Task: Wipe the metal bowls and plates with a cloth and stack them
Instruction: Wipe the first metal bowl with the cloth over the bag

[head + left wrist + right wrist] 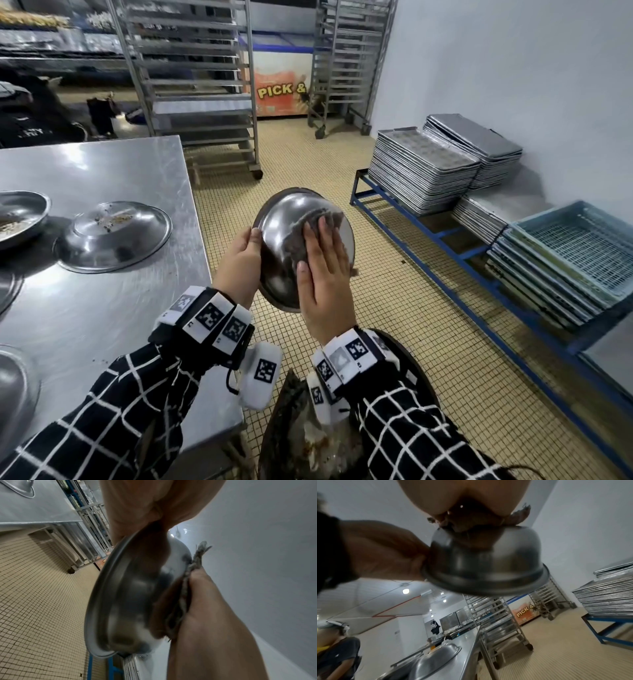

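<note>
I hold a metal bowl in the air beyond the table's right edge, its rounded outside facing me. My left hand grips its rim on the left, thumb over the edge. With flat fingers my right hand presses a grey-brown cloth against the bowl's base. In the left wrist view the bowl is seen edge-on, the cloth squeezed between it and my right palm. The right wrist view shows the bowl upside down under the cloth.
An upturned dirty plate and a soiled bowl lie on the steel table, with other dishes at its left edge. A dark bin of waste stands below my wrists. Stacked baking trays and crates sit on a blue rack at right.
</note>
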Demonstrator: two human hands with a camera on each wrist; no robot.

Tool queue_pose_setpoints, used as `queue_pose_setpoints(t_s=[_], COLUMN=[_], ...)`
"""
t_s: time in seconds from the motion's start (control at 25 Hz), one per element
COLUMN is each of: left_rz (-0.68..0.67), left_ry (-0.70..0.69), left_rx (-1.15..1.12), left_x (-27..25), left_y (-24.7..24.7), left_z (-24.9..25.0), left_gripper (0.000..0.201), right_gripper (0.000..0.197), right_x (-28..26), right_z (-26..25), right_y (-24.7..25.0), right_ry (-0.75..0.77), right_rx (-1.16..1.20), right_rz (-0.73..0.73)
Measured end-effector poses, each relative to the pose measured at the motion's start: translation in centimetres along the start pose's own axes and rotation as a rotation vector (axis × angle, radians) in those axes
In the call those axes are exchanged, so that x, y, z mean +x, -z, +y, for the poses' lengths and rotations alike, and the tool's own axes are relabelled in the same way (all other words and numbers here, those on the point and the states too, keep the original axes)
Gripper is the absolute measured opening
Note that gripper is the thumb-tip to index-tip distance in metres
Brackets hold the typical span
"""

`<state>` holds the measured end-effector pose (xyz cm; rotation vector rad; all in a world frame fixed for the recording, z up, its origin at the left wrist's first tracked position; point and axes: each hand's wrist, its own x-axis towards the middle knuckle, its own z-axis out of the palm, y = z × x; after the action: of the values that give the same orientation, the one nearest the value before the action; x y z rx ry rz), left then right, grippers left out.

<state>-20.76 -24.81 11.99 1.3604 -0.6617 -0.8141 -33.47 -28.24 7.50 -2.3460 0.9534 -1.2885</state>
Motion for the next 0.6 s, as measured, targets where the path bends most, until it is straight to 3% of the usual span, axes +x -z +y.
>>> queue_pose_setpoints(t_s=[0.12, 0.28, 0.36, 0.48, 0.6], left_rz=[-0.027, -0.004, 0.037, 0.043, -0.012], left_ry=[0.009, 0.027, -0.021, -0.141, -0.217], left_rx=[0.017, -0.018, 0.046, 0.244, 0.447], left_x=[-0.2, 0.5, 0.6, 0.3, 0.2], left_y=[0.1, 0.7, 1.2, 1.8, 1.8], left_z=[-0.3, -0.5, -0.4, 0.1, -0.3], left_gripper=[0.025, 0.022, 0.023, 0.024, 0.025], right_gripper=[0.051, 0.041, 0.034, 0.020, 0.021], right_x=[2.5, 2.7, 1.3, 0.5, 1.8], right_z=[1.3, 4.0, 4.9, 4.4, 1.8], right_y=[1.2, 2.5, 2.6, 2.4, 2.0], right_ry=[-0.057, -0.402, -0.496, -0.544, -0.431], right_rx=[-0.060, 0.167, 0.201, 0.283, 0.310], right_rz=[0.035, 0.090, 0.081, 0.244, 0.295])
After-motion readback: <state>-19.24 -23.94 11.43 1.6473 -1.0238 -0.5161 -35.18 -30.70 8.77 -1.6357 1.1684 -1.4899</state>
